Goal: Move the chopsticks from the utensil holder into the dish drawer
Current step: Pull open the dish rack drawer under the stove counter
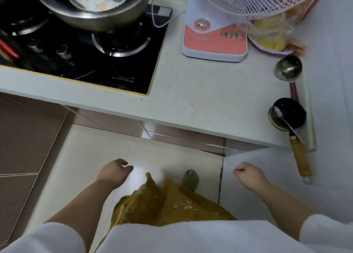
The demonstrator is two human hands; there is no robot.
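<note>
No chopsticks and no utensil holder show in the head view. My left hand (114,171) hangs low over the floor tiles, fingers loosely curled, holding nothing. My right hand (248,173) hangs at the same height to the right, curled into a loose fist with nothing in it. Both hands are well below the white countertop (191,100). The brown cabinet fronts (181,136) under the counter look closed; a drawer line is visible there.
A black gas hob (86,58) carries a steel pan (91,10) at the left. A pink and white fan base (214,37) stands at the counter's back. Two ladles (288,69) (288,115) hang at the right. My foot (190,179) is on the tiles.
</note>
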